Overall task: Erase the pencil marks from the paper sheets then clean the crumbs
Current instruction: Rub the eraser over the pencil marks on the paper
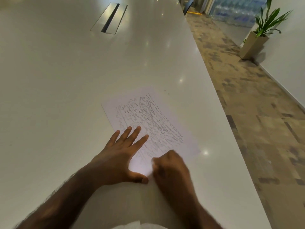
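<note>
Left forearm: brought in from 7 o'clock, laid low over the table and aimed toward 1 o'clock.
Left hand [122, 156]: set flat on the near left part of the sheet, fingers straight and fanned wide toward 1 o'clock, thumb stretched out to 3 o'clock along the near corner. By this wide spread the paper is judged to be pinned so that it cannot slide or buckle under rubbing.
Right hand [170, 167]: placed just beside the left thumb, at 3 o'clock from it, over the near right edge of the sheet. The fingers are curled in tight and the hand is blurred. An eraser is likely pinched inside, but none can be seen, so it cannot be told what is held.
Paper sheet [186, 139]: laid on the table at 12 o'clock from the person, its long edges run toward 11 o'clock, close to the table's right edge.
Pencil marks [148, 119]: dense scribbles are left over most of the sheet. Only the near patch between the hands looks clean, under glare, so the erasing is judged barely begun.
Crumbs: none can be made out.
Table [66, 80]: white and glossy.
Cable hatch [109, 18]: set in the top, far off at 11 o'clock.
Potted plant [262, 30]: stood on the floor at 2 o'clock.
</note>
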A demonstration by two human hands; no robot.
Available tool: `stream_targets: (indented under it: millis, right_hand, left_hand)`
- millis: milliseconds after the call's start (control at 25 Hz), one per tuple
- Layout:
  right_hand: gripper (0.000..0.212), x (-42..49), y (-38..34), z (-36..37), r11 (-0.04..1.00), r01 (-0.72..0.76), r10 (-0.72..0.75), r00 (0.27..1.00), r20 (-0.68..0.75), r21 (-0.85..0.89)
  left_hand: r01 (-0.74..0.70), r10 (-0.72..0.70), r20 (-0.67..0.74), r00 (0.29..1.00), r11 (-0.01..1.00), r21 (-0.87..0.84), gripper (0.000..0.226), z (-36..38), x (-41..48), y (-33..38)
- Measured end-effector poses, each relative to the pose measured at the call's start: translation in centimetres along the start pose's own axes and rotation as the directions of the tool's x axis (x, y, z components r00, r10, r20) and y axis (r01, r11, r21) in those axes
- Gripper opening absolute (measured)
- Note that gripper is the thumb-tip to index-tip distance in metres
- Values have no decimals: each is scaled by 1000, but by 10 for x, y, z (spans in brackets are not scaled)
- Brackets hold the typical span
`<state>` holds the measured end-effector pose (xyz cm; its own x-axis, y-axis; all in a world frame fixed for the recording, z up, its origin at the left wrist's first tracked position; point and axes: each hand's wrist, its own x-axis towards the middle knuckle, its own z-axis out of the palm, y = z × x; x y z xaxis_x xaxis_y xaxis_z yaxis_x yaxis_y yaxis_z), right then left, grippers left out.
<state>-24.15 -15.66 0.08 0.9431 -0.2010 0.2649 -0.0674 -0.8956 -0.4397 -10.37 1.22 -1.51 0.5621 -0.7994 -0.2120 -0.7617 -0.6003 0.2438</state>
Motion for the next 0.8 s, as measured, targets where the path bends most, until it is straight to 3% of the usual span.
stream_targets:
  millis: [40, 120, 200, 240, 320, 400, 480, 560, 640, 680, 760, 800]
  right_hand:
    - [22, 13, 20, -11, 994, -106, 107, 994, -7, 23]
    - [19, 30, 50, -23, 917, -392, 399, 906, -141, 77]
    - [22, 26, 28, -16, 951, -306, 309, 937, -162, 43]
    - [23, 12, 4, -3, 984, -178, 180, 980, -89, 21]
    - [23, -6, -1, 9, 998, 44, -46, 998, -34, -36]
    - [21, 18, 33, -10, 992, -128, 128, 989, -78, 2]
    - [17, 35, 51, -23, 919, -388, 394, 902, -180, 67]
    - [21, 27, 22, -12, 957, -285, 291, 941, -169, 60]
    - [22, -1, -5, 10, 999, -44, 44, 997, -60, 6]
    - [21, -3, -1, 7, 1000, -3, 4, 999, -35, 24]
    - [17, 17, 36, -8, 977, -209, 211, 971, -107, 37]
    - [14, 28, 47, -15, 936, -349, 353, 921, -167, 55]
  left_hand:
    - [-5, 5, -6, 1000, 1000, -14, 126, -1, 0, 0]
    - [-13, 13, 0, 1000, 1000, -18, 126, -2, -3, 0]
    - [-7, 7, 6, 1000, 1000, 5, 126, -2, -3, 1]
    - [-4, 4, 12, 1000, 1000, 13, 124, -2, -3, 2]
    - [-3, 2, 10, 1000, 1000, 16, 123, -2, -1, 1]
    - [-14, 14, -7, 1000, 1000, -1, 126, -1, -1, 0]
    - [-24, 24, -9, 1000, 1000, -4, 126, -1, -3, -1]
    - [-16, 16, -13, 1000, 1000, 9, 124, 1, -3, -1]
    - [-6, 6, -6, 1000, 1000, 12, 121, 1, -1, 0]
    - [-8, 8, -11, 1000, 1000, 1, 122, 1, 0, -1]
    - [-24, 23, -20, 1000, 999, -39, 125, -1, -1, -2]
    - [-30, 29, -18, 999, 999, -45, 126, -2, -3, -2]
